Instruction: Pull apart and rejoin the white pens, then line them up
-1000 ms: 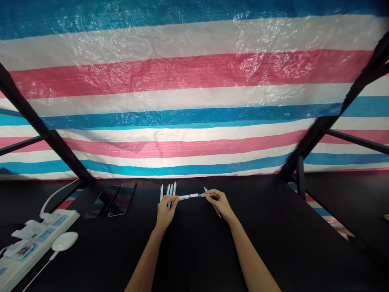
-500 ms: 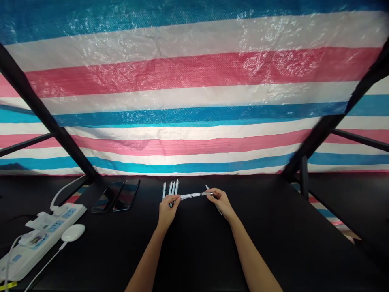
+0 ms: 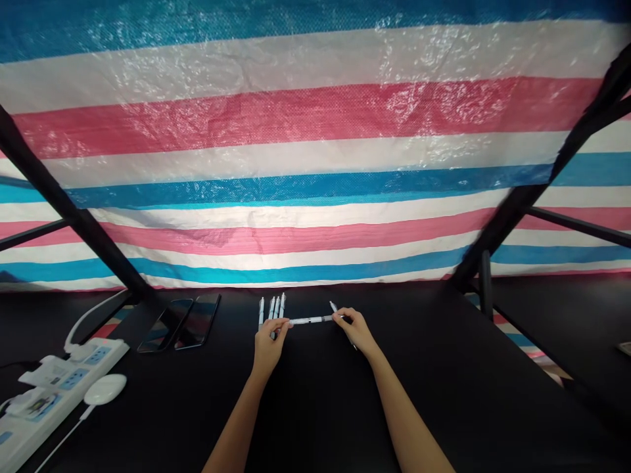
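My left hand (image 3: 269, 341) pinches the left end of a white pen (image 3: 310, 320) held level above the black table. At its other end, the fingertips of my right hand (image 3: 355, 330) close on the greyish tip. Several white pens (image 3: 277, 307) lie side by side just beyond my left hand, their lower parts partly hidden by it. Another white pen (image 3: 334, 306) lies slanted under my right hand, which covers its middle.
Two dark phones (image 3: 198, 320) lie on the black table (image 3: 315, 407) at the left. Nearer are a white power strip (image 3: 64, 387) and a round white charger (image 3: 105, 389) with cables. Black frame bars stand both sides, before a striped sheet (image 3: 296, 230).
The view has shifted slightly, so the phones and power strip sit further left. The held pen looks turned a little about its length; both hands keep their grip.
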Tool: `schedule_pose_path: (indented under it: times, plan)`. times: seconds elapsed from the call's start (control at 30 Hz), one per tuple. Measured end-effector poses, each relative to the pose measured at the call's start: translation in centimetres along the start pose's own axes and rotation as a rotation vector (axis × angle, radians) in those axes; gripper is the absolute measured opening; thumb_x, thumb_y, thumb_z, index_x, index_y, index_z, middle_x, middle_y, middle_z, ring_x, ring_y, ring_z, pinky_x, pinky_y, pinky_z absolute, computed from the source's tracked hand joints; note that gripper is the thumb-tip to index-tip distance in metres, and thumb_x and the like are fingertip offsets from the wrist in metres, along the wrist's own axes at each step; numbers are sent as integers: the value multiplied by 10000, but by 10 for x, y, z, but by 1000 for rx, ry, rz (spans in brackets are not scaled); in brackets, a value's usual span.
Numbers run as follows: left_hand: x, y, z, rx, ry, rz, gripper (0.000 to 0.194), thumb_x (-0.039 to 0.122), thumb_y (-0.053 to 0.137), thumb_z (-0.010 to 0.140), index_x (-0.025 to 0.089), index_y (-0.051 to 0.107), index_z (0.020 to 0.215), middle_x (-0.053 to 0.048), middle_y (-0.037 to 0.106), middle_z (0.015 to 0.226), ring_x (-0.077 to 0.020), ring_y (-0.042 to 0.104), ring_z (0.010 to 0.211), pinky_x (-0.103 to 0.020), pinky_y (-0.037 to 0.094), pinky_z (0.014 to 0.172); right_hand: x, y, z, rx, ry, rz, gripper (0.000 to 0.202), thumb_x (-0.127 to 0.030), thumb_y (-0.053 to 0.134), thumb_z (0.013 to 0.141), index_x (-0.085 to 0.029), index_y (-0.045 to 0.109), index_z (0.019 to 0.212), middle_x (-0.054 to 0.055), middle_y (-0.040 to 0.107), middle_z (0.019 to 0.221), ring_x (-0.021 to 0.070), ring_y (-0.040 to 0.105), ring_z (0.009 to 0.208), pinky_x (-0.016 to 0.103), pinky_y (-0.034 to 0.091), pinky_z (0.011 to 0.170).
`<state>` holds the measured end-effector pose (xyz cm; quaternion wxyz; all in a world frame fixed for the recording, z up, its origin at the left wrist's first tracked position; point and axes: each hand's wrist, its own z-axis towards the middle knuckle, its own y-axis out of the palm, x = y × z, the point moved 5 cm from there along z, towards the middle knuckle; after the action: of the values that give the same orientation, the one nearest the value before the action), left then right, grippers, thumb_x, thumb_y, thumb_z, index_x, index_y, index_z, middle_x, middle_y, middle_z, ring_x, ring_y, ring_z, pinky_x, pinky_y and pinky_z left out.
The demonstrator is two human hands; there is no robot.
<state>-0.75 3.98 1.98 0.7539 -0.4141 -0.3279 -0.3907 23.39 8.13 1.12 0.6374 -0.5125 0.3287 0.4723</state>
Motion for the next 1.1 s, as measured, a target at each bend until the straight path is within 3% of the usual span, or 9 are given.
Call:
schedule_pose_path:
  times: [0.27, 0.33, 0.4, 0.5, 0.7, 0.83, 0.93, 1.0, 1.1]
  plan:
    - [-5, 1, 3, 20, -43, -45, 228, 366, 580, 777, 175, 702, 806, -67, 700, 793, -176, 647, 711, -283, 523, 665, -7, 6, 0, -69, -107, -53, 550, -526, 368, 887, -212, 557, 477, 37, 582, 625, 199, 548, 728, 324, 396, 754]
    - [-7, 1, 4, 21, -69, -63, 233, 366, 582, 775, 170, 702, 812, -65, 707, 783, -182, 655, 722, -291, 524, 683, -6, 6, 0, -70, -75, -30, 501, -519, 386, 881, -211, 630, 570, 46, 611, 681, 208, 559, 754, 339, 402, 764]
    - [-9, 0, 5, 28, -90, -77, 234, 361, 585, 771, 162, 701, 812, -67, 711, 767, -188, 660, 727, -297, 524, 690, -6, 3, 0, -66, -33, 42, 359, -499, 483, 841, -208, 689, 797, 46, 635, 750, 214, 573, 785, 350, 415, 781]
    - [-10, 0, 6, 37, -110, -87, 228, 349, 589, 763, 153, 698, 800, -71, 715, 756, -193, 665, 735, -299, 522, 691, -10, 0, -1, -103, -32, 182, 385, -429, 641, 749, -209, 626, 1065, 30, 647, 803, 204, 591, 800, 356, 428, 821]
    - [-14, 0, 6, 41, -148, -137, 237, 359, 595, 751, 147, 688, 799, -72, 723, 755, -207, 671, 761, -312, 517, 701, -11, -1, -1, -139, -54, 207, 354, -390, 704, 686, -214, 641, 986, 31, 654, 817, 205, 596, 795, 368, 443, 825]
    - [-15, 0, 6, 32, -149, -135, 234, 357, 594, 751, 148, 686, 800, -72, 725, 754, -209, 671, 760, -318, 514, 712, -7, 3, -2, -113, -9, 177, 288, -442, 578, 797, -200, 648, 937, 21, 629, 664, 199, 609, 721, 361, 450, 792]
    - [-15, -1, 6, 37, -149, -143, 241, 366, 598, 749, 149, 689, 801, -71, 725, 752, -209, 673, 753, -313, 517, 696, -4, 5, -3, -127, 13, 143, 347, -465, 511, 839, -198, 633, 1023, 25, 637, 655, 197, 607, 708, 355, 457, 771]
    - [-17, -1, 6, 42, -159, -154, 252, 373, 598, 749, 145, 687, 806, -72, 727, 753, -210, 676, 750, -311, 519, 688, -5, 4, -3, -124, -12, 136, 377, -449, 586, 788, -206, 619, 1074, 37, 660, 777, 198, 603, 748, 348, 460, 771]
    - [-19, -1, 6, 38, -176, -153, 256, 372, 596, 752, 141, 686, 811, -75, 730, 763, -215, 677, 763, -318, 520, 702, -5, 1, -1, -110, -23, 87, 321, -409, 660, 709, -208, 663, 959, 32, 650, 799, 205, 595, 753, 347, 454, 771]
